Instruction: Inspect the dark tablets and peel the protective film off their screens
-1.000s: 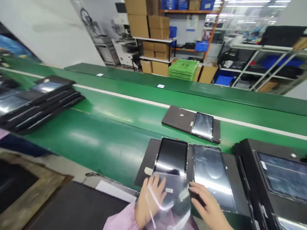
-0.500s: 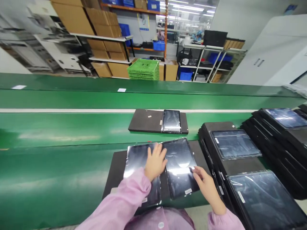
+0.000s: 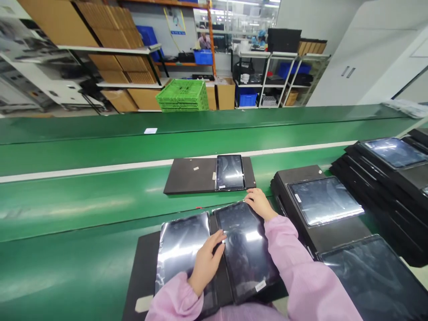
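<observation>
Two dark tablet-like screen panels in clear film lie side by side on a black foam board (image 3: 147,261) in front of me. My left hand (image 3: 207,261) has its fingers stretched out and thumb apart, reaching over the left panel (image 3: 183,236). Its fingertips touch the inner long edge of the right panel (image 3: 249,249). At that right panel's far edge, near the corner, my right hand (image 3: 260,203) rests with fingers apart and slightly bent. A white label shows at the panel's near end.
Beyond lies a black board (image 3: 190,176) bearing a smaller screen panel (image 3: 230,171) on the green conveyor belt (image 3: 83,196). Stacked black foam boards (image 3: 347,238) with more panels stand close on my right. Green crates (image 3: 183,96) and shelves are behind the belt.
My right hand has moved from the right panel's near right side to its far edge. My left hand has come nearer to me, onto the panel's inner edge. The view has shifted.
</observation>
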Available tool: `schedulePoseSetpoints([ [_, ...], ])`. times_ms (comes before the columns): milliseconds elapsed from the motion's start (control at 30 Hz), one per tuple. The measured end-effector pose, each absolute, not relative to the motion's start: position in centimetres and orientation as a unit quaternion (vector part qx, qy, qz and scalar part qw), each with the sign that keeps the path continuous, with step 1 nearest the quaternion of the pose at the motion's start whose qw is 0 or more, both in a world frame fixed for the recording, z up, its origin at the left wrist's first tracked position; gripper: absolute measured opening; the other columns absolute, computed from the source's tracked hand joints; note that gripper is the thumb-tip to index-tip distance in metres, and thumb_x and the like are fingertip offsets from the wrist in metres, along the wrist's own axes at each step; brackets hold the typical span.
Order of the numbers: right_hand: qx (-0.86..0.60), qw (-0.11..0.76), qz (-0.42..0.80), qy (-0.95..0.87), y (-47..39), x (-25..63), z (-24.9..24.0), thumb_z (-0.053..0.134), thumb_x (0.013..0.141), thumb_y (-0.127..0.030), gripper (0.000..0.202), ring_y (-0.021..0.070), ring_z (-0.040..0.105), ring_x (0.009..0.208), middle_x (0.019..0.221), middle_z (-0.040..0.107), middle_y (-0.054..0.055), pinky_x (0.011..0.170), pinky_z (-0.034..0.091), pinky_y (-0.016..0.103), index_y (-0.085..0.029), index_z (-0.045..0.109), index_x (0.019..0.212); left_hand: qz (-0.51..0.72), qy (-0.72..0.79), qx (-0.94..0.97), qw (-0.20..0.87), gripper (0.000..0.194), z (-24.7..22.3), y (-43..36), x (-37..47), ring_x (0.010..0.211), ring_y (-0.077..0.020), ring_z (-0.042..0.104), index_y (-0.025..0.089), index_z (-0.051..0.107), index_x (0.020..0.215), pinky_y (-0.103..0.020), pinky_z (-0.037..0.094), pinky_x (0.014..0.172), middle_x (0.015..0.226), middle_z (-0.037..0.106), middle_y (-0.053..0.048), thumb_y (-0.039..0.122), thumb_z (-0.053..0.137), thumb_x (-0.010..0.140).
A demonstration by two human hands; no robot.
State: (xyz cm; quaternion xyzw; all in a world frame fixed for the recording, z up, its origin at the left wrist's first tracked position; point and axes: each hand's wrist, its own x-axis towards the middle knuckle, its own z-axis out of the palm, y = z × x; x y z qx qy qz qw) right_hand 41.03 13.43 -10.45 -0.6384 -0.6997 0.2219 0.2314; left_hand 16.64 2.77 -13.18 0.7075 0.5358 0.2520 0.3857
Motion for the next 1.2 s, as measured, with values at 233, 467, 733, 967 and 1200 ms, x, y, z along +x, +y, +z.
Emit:
schedulePoseSetpoints([
  [233, -0.440, 0.273, 0.409, -0.751, 1.5, 40.4, -4.1, 0.049, 0.091, -0.023, 0.021, 0.0142, 0.061, 0.082, 0.082, 0.069, 0.000, 0.098, 0.039, 0.036, -0.021, 0.063, 0.075, 0.270, 0.526, 0.616, 0.520, 0.050, -11.9, 3.1, 15.3, 0.096, -0.0212, 0.064, 0.023, 0.047, 0.128, -0.048, 0.035, 0.104, 0.093, 0.072, -0.004, 0.040, 0.052, 0.082],
  [467, -0.518, 0.389, 0.485, -0.587, -5.2, 44.4, -4.8, 0.057, 0.082, -0.053, 0.051, 0.0245, 0.051, 0.113, 0.119, 0.057, 0.011, 0.098, 0.040, 0.042, -0.022, 0.053, 0.122, 0.188, 0.427, 0.667, 0.581, 0.023, -11.4, 2.3, 12.4, 0.100, -0.0249, 0.063, 0.024, 0.068, 0.078, -0.053, 0.017, 0.112, 0.092, 0.072, -0.003, 0.039, 0.051, 0.084],
  [733, -0.650, 0.145, 0.233, -0.709, -5.1, 41.6, -8.4, 0.043, 0.087, -0.009, 0.038, 0.0221, 0.055, 0.086, 0.093, 0.062, 0.009, 0.078, 0.048, 0.038, -0.016, 0.052, 0.123, 0.212, 0.445, 0.791, 0.363, 0.069, -13.1, 5.9, 14.7, 0.128, -0.0218, 0.040, 0.019, 0.000, 0.145, -0.052, 0.022, 0.110, 0.130, 0.054, -0.011, 0.021, 0.037, 0.086],
  [967, -0.545, 0.289, 0.434, -0.657, -2.1, 38.8, -6.0, 0.043, 0.084, -0.012, 0.045, 0.0135, 0.055, 0.065, 0.073, 0.061, -0.001, 0.069, 0.046, 0.029, -0.021, 0.050, 0.128, 0.099, 0.395, 0.888, 0.214, 0.058, -13.4, 8.0, 15.3, 0.124, -0.0201, 0.045, 0.013, 0.048, 0.125, -0.054, 0.016, 0.111, 0.130, 0.054, -0.010, 0.005, 0.026, 0.073],
  [1200, -0.513, 0.579, 0.611, -0.166, 5.5, 38.6, -4.1, 0.051, 0.082, -0.015, 0.013, 0.0097, 0.063, 0.065, 0.074, 0.062, -0.002, 0.058, 0.045, 0.019, -0.018, 0.052, 0.094, 0.089, 0.391, 0.881, 0.252, 0.065, -12.4, 8.7, 15.0, 0.129, -0.0148, 0.039, 0.014, 0.045, 0.129, -0.049, 0.013, 0.113, 0.134, 0.050, -0.007, 0.004, 0.027, 0.068],
])
